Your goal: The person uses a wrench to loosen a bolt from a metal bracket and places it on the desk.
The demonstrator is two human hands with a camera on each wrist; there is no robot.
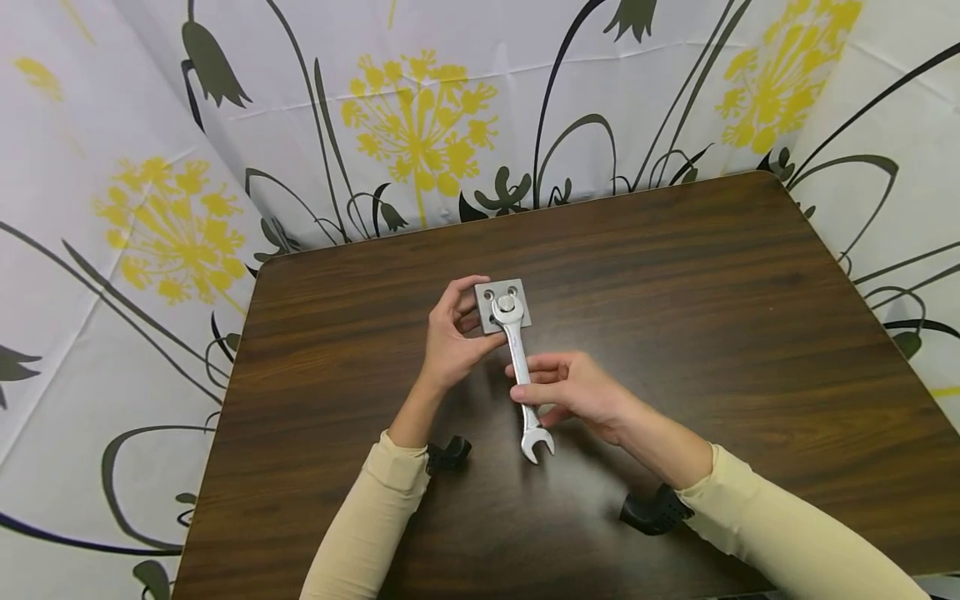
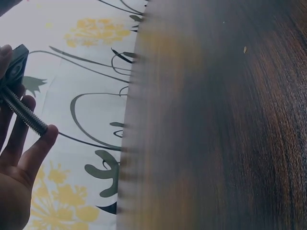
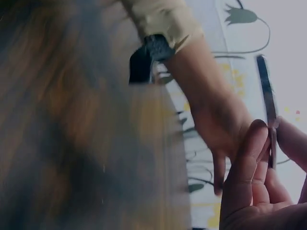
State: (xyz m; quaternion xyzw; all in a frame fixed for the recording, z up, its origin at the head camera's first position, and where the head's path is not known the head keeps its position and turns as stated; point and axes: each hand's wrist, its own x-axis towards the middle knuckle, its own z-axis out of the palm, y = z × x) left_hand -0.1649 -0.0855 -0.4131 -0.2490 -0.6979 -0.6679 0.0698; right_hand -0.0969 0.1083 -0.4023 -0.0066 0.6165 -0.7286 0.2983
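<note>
My left hand point(image 1: 452, 337) grips a small grey metal plate point(image 1: 483, 322) by its left side, above the table. The plate has round holes, and a bolt head point(image 1: 506, 303) stands out from its face. In the left wrist view the bolt's threaded shank point(image 2: 28, 117) sticks out behind the plate, one fingertip touching its end. A silver double open-end wrench point(image 1: 516, 350) has its upper end around the bolt head. My right hand point(image 1: 581, 392) pinches the wrench's handle between thumb and fingers. The wrench's lower open end points toward me. In the right wrist view the wrench point(image 3: 266, 88) shows edge-on.
Beneath both hands spreads a dark wood-grain table point(image 1: 360, 333). A white curtain with yellow and grey flowers point(image 1: 300, 125) hangs behind and beside it. Black wrist mounts point(image 1: 652, 510) jut from under both cream sleeves point(image 1: 787, 525).
</note>
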